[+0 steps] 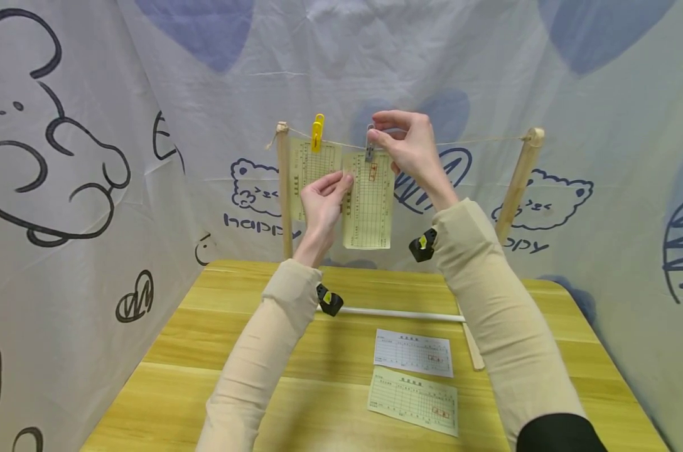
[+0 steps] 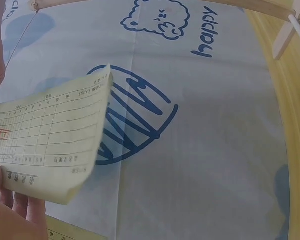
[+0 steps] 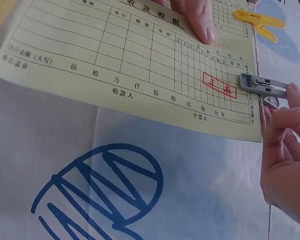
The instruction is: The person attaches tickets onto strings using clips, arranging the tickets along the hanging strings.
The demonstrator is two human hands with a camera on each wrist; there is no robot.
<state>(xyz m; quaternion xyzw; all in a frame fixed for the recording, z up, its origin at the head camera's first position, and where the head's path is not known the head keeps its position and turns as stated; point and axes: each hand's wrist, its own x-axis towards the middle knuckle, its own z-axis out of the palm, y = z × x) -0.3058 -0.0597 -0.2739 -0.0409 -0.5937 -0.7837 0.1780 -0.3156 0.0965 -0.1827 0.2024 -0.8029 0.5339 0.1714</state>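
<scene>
The cloth bears the blue word "happy". The yellow slip nearest the right wrist camera is headed 收款收据, its form printed with 单位, 数量, 单价, 收款人 and 开票人; red digits on it end in 457. Print on the white slip on the desk is too small to read.

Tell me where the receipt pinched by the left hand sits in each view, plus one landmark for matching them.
Head: the receipt is near the centre, slightly to the right.
Left wrist: the receipt is at the left, around mid-height.
Right wrist: the receipt stretches across the upper half.
Shared landmark: the red stamp printed on it, visible in all three.
</scene>
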